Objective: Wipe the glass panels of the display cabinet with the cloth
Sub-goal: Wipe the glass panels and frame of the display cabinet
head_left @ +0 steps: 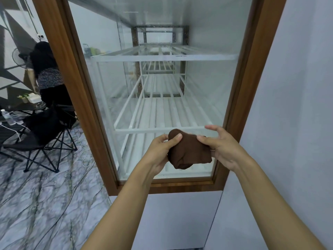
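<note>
Head view: left hand (163, 150) and right hand (219, 145) both pinch a bunched brown cloth (189, 150) before the wood-framed glass panel (162, 83).

Even soft indoor light; hazy glass (162, 105); wide-angle edge distortion; floor (36, 195) motion-blurred.

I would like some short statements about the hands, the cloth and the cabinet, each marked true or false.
1. Both hands hold the brown cloth. True: left hand and right hand grip it.
2. The cloth is spread flat. False: it is bunched up.
3. The cabinet shelves carry bottles. False: the white racks look bare.
4. The glass panel has a wooden frame. True.
</note>
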The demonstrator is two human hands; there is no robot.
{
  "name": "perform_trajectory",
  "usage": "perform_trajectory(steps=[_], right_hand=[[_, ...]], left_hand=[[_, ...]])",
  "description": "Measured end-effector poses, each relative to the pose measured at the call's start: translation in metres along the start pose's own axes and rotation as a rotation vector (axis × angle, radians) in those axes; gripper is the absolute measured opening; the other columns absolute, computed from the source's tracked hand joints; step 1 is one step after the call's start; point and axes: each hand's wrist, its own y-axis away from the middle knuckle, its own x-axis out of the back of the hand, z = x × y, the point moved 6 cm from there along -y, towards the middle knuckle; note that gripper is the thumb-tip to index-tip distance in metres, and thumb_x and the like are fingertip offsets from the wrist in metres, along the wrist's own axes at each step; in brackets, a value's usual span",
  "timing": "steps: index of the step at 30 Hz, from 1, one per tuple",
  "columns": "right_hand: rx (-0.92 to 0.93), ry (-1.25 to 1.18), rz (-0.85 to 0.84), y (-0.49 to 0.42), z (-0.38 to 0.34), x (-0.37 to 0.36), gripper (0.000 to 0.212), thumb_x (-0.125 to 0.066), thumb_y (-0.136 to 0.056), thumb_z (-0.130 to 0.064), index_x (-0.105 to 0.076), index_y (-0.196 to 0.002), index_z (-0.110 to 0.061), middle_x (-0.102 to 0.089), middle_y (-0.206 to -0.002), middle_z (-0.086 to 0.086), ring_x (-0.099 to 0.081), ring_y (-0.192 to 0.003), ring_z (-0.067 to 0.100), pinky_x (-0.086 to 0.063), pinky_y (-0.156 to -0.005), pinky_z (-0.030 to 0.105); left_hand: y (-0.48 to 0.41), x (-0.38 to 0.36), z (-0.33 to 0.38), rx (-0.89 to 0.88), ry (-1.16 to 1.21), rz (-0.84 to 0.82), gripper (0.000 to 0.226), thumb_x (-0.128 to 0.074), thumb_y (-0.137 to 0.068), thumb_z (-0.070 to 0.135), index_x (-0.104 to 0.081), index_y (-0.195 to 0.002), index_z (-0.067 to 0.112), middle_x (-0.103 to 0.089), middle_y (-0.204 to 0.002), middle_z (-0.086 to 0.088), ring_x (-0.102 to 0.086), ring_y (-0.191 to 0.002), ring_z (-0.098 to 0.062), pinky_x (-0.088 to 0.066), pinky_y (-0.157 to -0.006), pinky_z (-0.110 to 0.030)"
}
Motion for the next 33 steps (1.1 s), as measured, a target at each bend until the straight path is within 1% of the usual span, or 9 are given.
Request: perform_trajectory(steps=[4,8,11,15,19,24,27,30,33], right_hand=[[0.080,0.008,-0.114,0.002,-0.009,-0.006,0.045,-0.071,-0.087,-0.002,-0.061,-0.126,-0.023,-0.074,-0.105,0.021,-0.074,-0.096,0.030,-0.060,-0.074,0.032],[0.131,0.312,-0.106,0.001,-0.011,-0.010,0.043,-0.083,-0.076,-0.003,-0.071,-0.114,-0.016,-0.072,-0.112,0.009,-0.071,-0.101,0.023,-0.061,-0.082,0.030],[0.238,0.602,-0.014,0.000,-0.020,-0.015,0.029,-0.084,-0.077,-0.012,-0.074,-0.102,-0.020,-0.071,-0.101,-0.001,-0.070,-0.093,0.017,-0.061,-0.080,0.031],[0.370,0.752,0.067,-0.001,-0.038,-0.022,0.012,-0.081,-0.082,-0.023,-0.071,-0.088,-0.027,-0.058,-0.101,-0.005,-0.057,-0.092,0.009,-0.044,-0.071,0.018],[0.431,0.551,0.037,-0.011,-0.061,-0.029,0.011,-0.078,-0.085,-0.023,-0.072,-0.091,-0.016,-0.071,-0.095,0.005,-0.068,-0.093,0.020,-0.058,-0.084,0.040],[0.652,0.355,0.150,-0.035,-0.127,-0.053,0.015,-0.077,-0.086,-0.015,-0.065,-0.095,-0.020,-0.071,-0.095,0.005,-0.069,-0.090,0.022,-0.058,-0.076,0.027],[0.822,0.396,0.245,-0.052,-0.172,-0.073,0.019,-0.076,-0.085,-0.014,-0.060,-0.095,-0.016,-0.065,-0.087,-0.003,-0.063,-0.079,0.014,-0.053,-0.071,0.025],[0.988,0.502,0.339,-0.062,-0.196,-0.091,0.020,-0.076,-0.083,-0.015,-0.058,-0.090,-0.012,-0.058,-0.080,-0.009,-0.056,-0.075,0.012,-0.048,-0.071,0.027],[1.138,0.682,0.479,-0.059,-0.194,-0.087,0.027,-0.077,-0.082,-0.025,-0.061,-0.099,-0.013,-0.058,-0.101,-0.002,-0.053,-0.099,0.018,-0.041,-0.084,0.028]], left_hand=[[0.000,0.006,0.009,-0.043,0.022,-0.146,0.070,-0.076,-0.080,-0.002,-0.049,-0.136,0.031,-0.071,-0.112,-0.023,-0.071,-0.104,-0.030,-0.056,-0.092,-0.038],[0.000,0.005,0.013,-0.083,-0.267,-0.170,0.060,-0.083,-0.073,-0.004,-0.065,-0.126,0.017,-0.067,-0.121,-0.014,-0.068,-0.108,-0.024,-0.058,-0.086,-0.029],[-0.004,0.006,0.018,-0.167,-0.549,-0.038,0.045,-0.088,-0.071,0.003,-0.070,-0.109,0.019,-0.070,-0.108,-0.006,-0.069,-0.100,-0.020,-0.060,-0.083,-0.029],[-0.008,0.013,0.044,-0.353,-0.734,0.080,0.020,-0.086,-0.077,0.012,-0.074,-0.092,0.016,-0.068,-0.102,-0.006,-0.068,-0.091,-0.021,-0.057,-0.068,-0.021],[-0.005,0.011,0.081,-0.433,-0.550,0.110,0.021,-0.084,-0.079,0.010,-0.071,-0.096,0.011,-0.070,-0.097,-0.006,-0.070,-0.091,-0.022,-0.059,-0.067,-0.024],[-0.014,0.010,0.150,-0.682,-0.323,0.337,0.037,-0.084,-0.078,0.012,-0.064,-0.109,0.018,-0.069,-0.107,-0.008,-0.068,-0.099,-0.019,-0.058,-0.076,-0.024],[-0.018,0.007,0.196,-0.866,-0.326,0.488,0.043,-0.085,-0.076,0.016,-0.060,-0.110,0.022,-0.066,-0.103,0.004,-0.064,-0.098,-0.011,-0.056,-0.084,-0.026],[-0.010,-0.002,0.218,-1.112,-0.516,0.820,0.048,-0.086,-0.072,0.026,-0.058,-0.110,0.018,-0.058,-0.106,0.008,-0.054,-0.102,-0.017,-0.044,-0.086,-0.030],[-0.007,-0.021,0.207,-1.392,-0.821,1.105,0.020,-0.080,-0.079,0.018,-0.066,-0.091,0.011,-0.060,-0.103,-0.007,-0.047,-0.093,-0.023,-0.029,-0.076,-0.033]])
